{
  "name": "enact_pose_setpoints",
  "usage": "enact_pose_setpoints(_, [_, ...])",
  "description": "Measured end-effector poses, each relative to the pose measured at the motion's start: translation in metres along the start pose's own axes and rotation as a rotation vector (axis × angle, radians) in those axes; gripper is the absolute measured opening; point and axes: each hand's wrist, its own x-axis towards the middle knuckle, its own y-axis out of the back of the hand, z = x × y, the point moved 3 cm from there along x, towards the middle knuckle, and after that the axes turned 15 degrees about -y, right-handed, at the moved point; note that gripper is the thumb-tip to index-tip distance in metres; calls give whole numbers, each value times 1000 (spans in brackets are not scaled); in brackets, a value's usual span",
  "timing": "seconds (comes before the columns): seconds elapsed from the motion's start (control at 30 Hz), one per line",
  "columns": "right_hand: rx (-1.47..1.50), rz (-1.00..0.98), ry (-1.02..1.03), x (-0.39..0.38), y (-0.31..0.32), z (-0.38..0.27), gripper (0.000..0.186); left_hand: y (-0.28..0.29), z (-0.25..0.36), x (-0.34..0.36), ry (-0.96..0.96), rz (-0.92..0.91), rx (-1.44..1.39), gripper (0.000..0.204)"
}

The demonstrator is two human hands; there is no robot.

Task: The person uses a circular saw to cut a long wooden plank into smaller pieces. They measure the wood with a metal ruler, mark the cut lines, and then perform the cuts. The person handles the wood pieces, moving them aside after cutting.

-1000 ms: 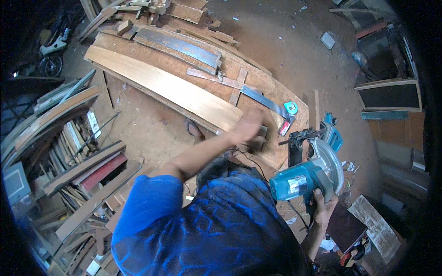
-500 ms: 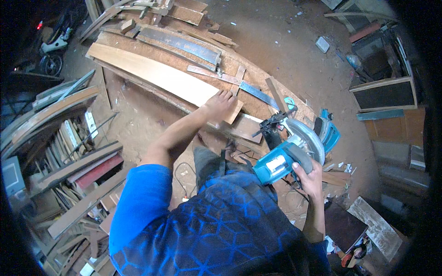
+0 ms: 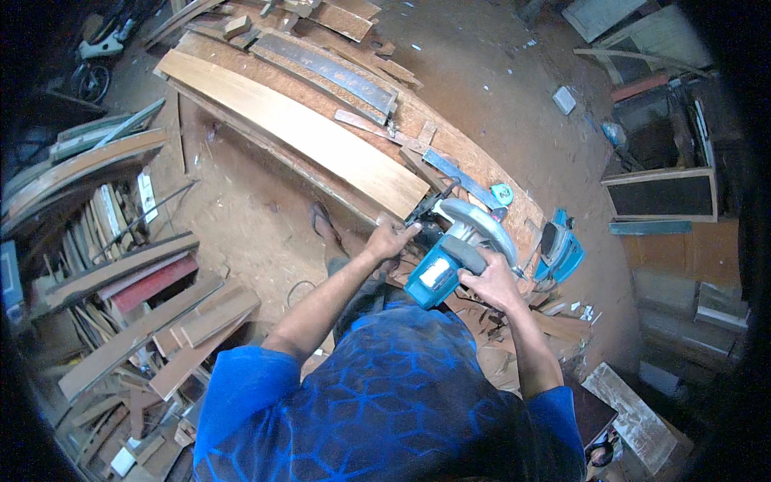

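My right hand (image 3: 490, 281) grips the handle of a teal circular saw (image 3: 429, 275) with a silver blade guard, resting at the near right end of a long pale plank (image 3: 281, 120). My left hand (image 3: 385, 239) is curled just left of the saw's black base, beside the plank's end; what its fingers hold is hidden. The plank lies along the front of a sawdust-covered bench (image 3: 450, 140). Beyond the saw lie a blue-grey metal bar (image 3: 462, 177) and a teal tape measure (image 3: 501, 194). A second teal power tool (image 3: 562, 251) sits at the bench's right end.
Stacks of offcuts and boards (image 3: 144, 313) cover the floor on the left. Wooden cabinets and frames (image 3: 658, 197) stand on the right, and a loose weathered board (image 3: 630, 414) lies lower right. A scooter (image 3: 100, 56) is at upper left. My sandalled foot (image 3: 325, 221) is below the bench.
My right hand has swung the saw leftward and up onto the plank's end. My left hand has come off the plank's top, down and back to beside the saw's base.
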Motion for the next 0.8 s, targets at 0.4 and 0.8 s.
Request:
enact_pose_setpoints(0.4, [-192,10,178,39,-20,-22,44,-5,-63,40,39,265,31,73])
enact_pose_setpoints(0.8, [-267,-42,137,44,-22,-63,57,15,-62,44,18,208,15,62])
